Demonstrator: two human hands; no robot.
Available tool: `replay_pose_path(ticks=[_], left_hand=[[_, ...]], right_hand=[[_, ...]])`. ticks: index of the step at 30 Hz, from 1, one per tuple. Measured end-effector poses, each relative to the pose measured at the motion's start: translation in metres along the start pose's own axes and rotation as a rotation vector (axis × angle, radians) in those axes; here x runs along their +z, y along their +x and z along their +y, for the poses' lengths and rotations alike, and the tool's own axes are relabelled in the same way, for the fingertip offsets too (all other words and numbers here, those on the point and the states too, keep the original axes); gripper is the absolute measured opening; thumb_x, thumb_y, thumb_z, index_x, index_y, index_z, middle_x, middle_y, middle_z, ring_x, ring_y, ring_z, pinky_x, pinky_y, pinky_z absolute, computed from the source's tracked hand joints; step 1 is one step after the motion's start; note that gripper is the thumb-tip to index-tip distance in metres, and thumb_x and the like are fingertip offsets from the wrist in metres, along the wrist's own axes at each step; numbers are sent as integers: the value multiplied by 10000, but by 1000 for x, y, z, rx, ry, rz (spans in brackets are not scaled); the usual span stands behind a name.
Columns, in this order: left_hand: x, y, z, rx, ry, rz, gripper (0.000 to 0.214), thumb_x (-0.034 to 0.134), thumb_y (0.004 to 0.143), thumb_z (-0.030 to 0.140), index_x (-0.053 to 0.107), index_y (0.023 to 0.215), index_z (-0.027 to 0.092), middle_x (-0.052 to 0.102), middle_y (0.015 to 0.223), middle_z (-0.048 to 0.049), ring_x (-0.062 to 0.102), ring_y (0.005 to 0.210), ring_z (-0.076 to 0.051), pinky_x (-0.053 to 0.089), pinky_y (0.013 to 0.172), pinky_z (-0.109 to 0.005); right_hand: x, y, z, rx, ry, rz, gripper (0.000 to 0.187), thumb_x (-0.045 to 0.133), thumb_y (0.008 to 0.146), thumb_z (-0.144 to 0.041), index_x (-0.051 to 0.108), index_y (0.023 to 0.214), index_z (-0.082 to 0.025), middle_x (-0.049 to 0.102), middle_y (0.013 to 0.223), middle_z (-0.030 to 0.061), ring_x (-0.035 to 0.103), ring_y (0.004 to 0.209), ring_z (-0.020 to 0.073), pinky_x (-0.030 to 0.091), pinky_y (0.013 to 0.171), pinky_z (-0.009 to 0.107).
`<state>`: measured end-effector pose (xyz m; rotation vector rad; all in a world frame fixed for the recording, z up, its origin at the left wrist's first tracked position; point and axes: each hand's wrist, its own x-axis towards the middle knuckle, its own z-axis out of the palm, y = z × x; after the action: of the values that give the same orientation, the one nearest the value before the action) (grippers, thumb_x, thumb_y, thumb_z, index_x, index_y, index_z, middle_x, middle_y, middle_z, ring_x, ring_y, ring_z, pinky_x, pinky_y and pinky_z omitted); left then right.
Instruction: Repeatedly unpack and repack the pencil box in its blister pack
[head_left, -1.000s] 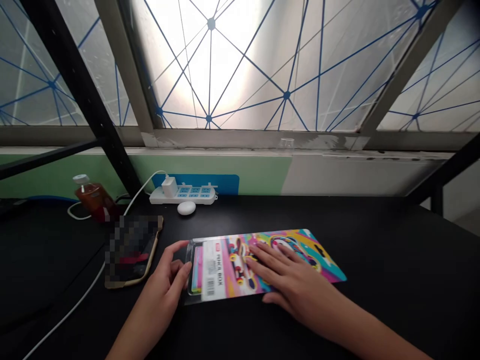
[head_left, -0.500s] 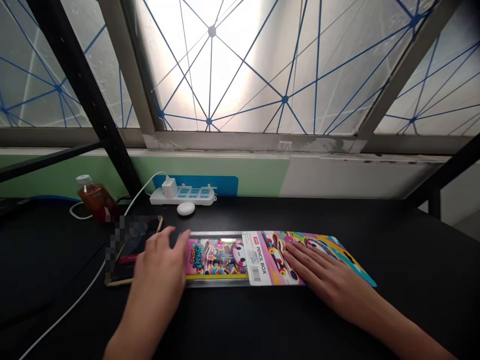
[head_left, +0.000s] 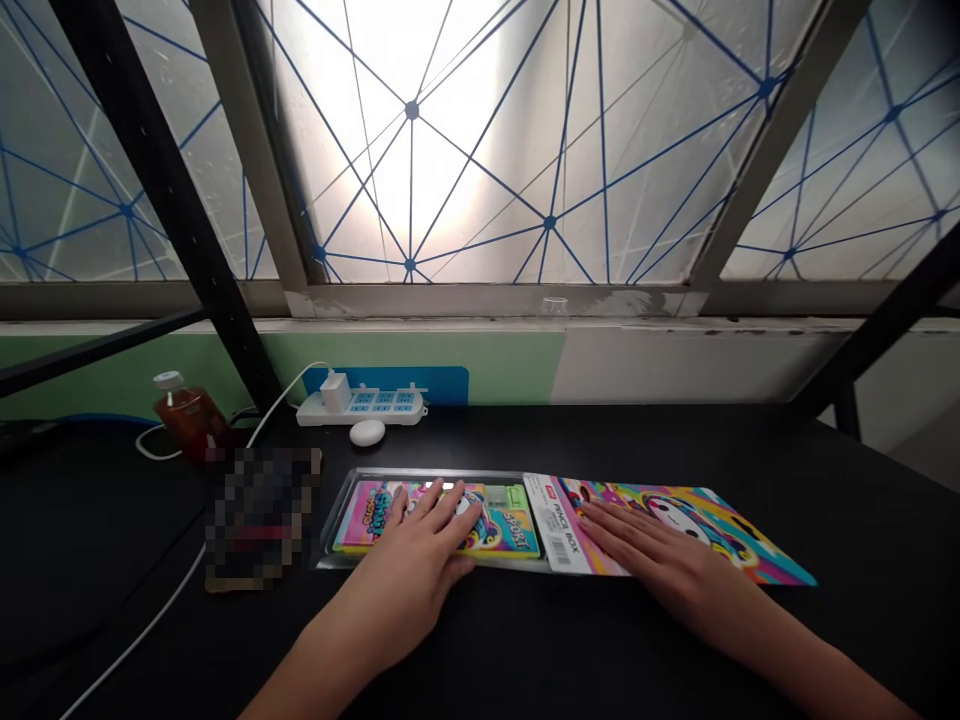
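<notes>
Seemingly to steady them, the left hand (head_left: 426,552) spreads over the pencil box (head_left: 510,530), the right hand (head_left: 675,568), fingers together, over the card (head_left: 679,512).

Pixelated slab (head_left: 262,520) (contents unreadable), pencil box (head_left: 506,530) partly under left hand (head_left: 421,545), forearms (head_left: 806,660) cropped

The pencil box (head_left: 499,525), printed in pink and teal with a cartoon face, "SPORT" lettering and a yellow edge, lies flat and lengthwise inside a clear plastic tray (head_left: 510,564) on the table (head_left: 480,660). A bright printed card (head_left: 697,520) extends rightward from the tray, its white "PENCIL BOX" barcode strip nearest the box. The box's middle is partly hidden.
</notes>
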<state>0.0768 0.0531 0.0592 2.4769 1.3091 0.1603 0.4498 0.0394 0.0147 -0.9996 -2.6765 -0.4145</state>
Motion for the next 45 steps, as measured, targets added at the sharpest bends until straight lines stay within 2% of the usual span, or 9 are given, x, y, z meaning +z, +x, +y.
replay_pose_path(ticks=[5,11,16,21,26,30,34,41,45], left_hand=[[-6,0,-7,-18,-18,-6,526,414,1068,257,412,1588,339,273,1706,-47,155,1583,-350,148,1230,-695],[-13,-8,-11,-12,-56,-29,562,585,995,278,475,1524,432,206,1729,-33,104,1580,-372,129,1221,-715],[-17,-1,12,42,-30,-31,259,649,956,218,672,1187,333,261,1728,-36,114,1587,-396,161,1211,-741],[-22,15,31,133,-11,-18,192,643,896,51,645,978,225,538,1558,-127,418,1495,-387,321,1196,-667],[-22,26,28,188,-45,62,117,572,997,140,617,954,239,655,1403,-83,613,1317,-294,492,1105,-519],[-12,30,24,204,-53,69,94,698,958,201,647,1018,251,599,1503,-65,490,1446,-339,372,1198,-601],[-14,26,13,163,-67,60,131,703,969,297,660,1090,271,522,1589,-56,410,1511,-309,413,1199,-519],[-37,7,-48,-97,-28,116,311,588,1003,340,648,1298,262,456,1629,-120,328,1541,-387,298,1200,-678],[-37,2,-74,-229,-26,146,466,592,983,384,578,1413,206,647,1426,-186,621,1305,-401,494,1051,-601]], right_hand=[[-4,-22,10,74,-119,108,614,484,1046,-200,323,1627,-313,689,1386,55,709,1194,262,629,937,391],[-4,-19,3,77,-207,69,562,442,1029,-141,426,1580,-250,709,1357,91,712,1185,266,620,896,390],[-5,-5,-9,36,-226,12,502,467,968,-93,587,1446,-189,740,1275,123,719,1145,293,620,895,423],[-13,16,-26,75,10,-52,430,501,962,-112,648,1357,-198,693,1379,102,665,1250,273,547,1059,434],[-25,41,-50,151,350,-181,375,632,981,-374,671,1328,-239,668,1417,103,617,1311,305,479,1121,460],[-24,61,-61,419,704,-174,288,516,1027,-467,716,977,-265,755,1132,55,682,1080,245,513,991,395],[-15,69,-50,751,769,-55,504,454,1010,-611,457,665,-244,564,657,3,518,614,173,431,603,322],[1,82,-2,907,949,-100,531,604,901,-677,565,1182,-228,673,1001,56,649,872,224,500,752,338],[14,107,15,896,1153,-193,729,721,789,-680,544,1306,-196,687,948,43,641,682,180,502,639,328]])
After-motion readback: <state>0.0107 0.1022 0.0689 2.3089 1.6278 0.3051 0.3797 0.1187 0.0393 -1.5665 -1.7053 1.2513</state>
